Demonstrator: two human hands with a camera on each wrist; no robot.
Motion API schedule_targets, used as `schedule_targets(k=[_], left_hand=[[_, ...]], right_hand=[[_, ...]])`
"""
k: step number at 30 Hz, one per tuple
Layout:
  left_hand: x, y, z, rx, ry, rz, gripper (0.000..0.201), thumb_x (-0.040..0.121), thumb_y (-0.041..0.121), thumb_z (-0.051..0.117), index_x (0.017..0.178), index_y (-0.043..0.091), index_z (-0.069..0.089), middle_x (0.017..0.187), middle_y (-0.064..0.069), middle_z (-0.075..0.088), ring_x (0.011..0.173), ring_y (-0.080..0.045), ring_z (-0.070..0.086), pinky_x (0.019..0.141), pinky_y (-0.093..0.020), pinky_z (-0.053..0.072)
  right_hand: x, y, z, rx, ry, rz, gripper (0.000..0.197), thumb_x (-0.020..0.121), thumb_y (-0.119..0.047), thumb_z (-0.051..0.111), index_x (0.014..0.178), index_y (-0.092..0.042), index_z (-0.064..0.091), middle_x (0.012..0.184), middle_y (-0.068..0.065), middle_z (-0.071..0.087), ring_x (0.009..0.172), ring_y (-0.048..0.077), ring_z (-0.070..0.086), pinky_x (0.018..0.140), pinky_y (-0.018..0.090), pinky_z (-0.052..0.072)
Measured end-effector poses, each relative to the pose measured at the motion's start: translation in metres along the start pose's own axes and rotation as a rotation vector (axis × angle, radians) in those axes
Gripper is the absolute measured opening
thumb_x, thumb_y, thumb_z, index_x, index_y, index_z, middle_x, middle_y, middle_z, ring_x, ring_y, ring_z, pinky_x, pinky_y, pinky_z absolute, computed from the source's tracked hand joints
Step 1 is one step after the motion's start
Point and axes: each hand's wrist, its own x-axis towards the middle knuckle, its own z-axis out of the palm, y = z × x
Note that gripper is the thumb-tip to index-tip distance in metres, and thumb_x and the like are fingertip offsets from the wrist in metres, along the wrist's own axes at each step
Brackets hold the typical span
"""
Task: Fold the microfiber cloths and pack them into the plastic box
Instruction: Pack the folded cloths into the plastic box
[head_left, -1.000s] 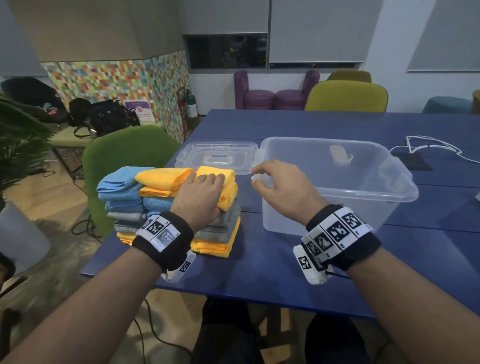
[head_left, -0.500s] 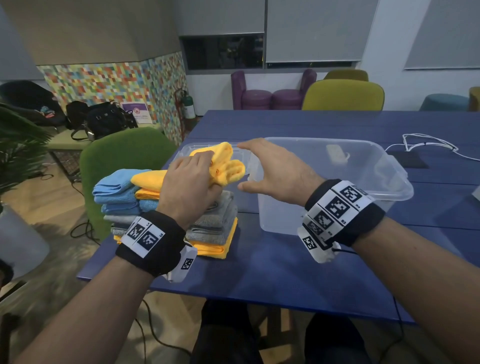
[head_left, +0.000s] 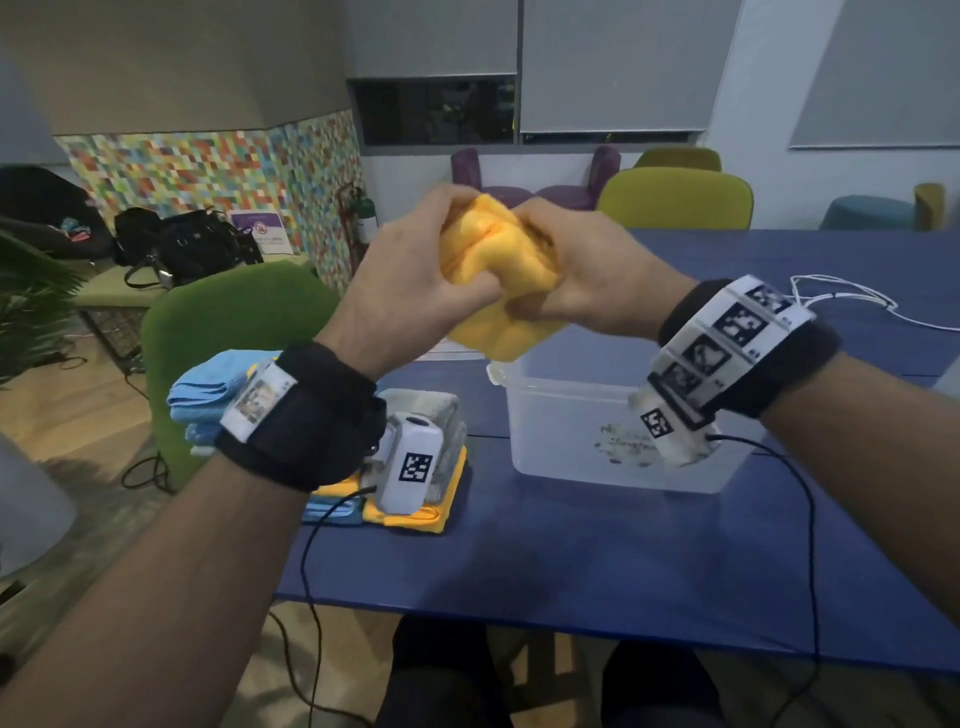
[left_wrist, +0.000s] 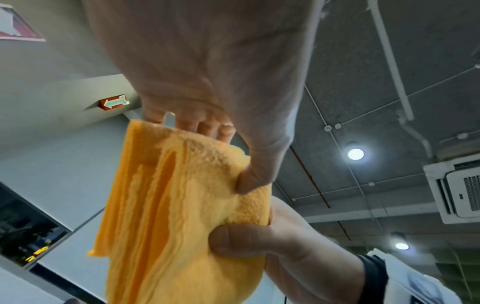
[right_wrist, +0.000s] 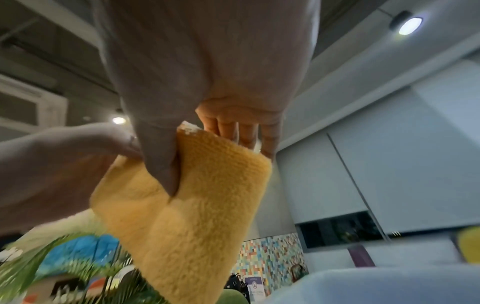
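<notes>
The yellow cloth (head_left: 496, 280) is held bunched above the plastic box (head_left: 613, 447), gripped by the left hand (head_left: 410, 280) and the right hand (head_left: 587, 270). Two corners should be found and the cloth spread before it is folded.

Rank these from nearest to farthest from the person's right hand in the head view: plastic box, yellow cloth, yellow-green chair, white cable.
1. yellow cloth, gripped by the right hand.
2. plastic box, just below.
3. yellow-green chair and white cable, behind and to the right: too close to call.
</notes>
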Motion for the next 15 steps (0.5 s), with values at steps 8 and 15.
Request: schedule_targets(k=[8, 15], left_hand=[[-0.004, -0.016, 0.079, 0.039, -0.157, -0.344, 0.071, 0.094, 0.039, 0.068, 0.152, 0.009, 0.039, 0.153, -0.010, 0.045, 0.139, -0.026, 0.043, 0.106, -0.035, 0.035], [-0.018, -0.030, 0.112, -0.012, -0.299, -0.429, 0.058, 0.092, 0.036, 0.064, 0.141, 0.008, 0.053, 0.146, -0.013, 0.052, 0.138, -0.027, 0.044, 0.105, -0.034, 0.037]], right_hand=[[-0.002, 0.086, 0.003, 0.593, -0.022, 0.765, 0.051, 0.082, -0.030, 0.081, 0.125, -0.011, 0.063, 0.123, 0.012, 0.071, 0.111, 0.031, 0.069, 0.100, 0.054, 0.053], [0.003, 0.128, 0.028, 0.785, -0.256, 1.051, 0.059, 0.086, -0.030, 0.077, 0.138, -0.020, 0.052, 0.133, 0.010, 0.064, 0.119, 0.032, 0.063, 0.078, 0.042, 0.060]])
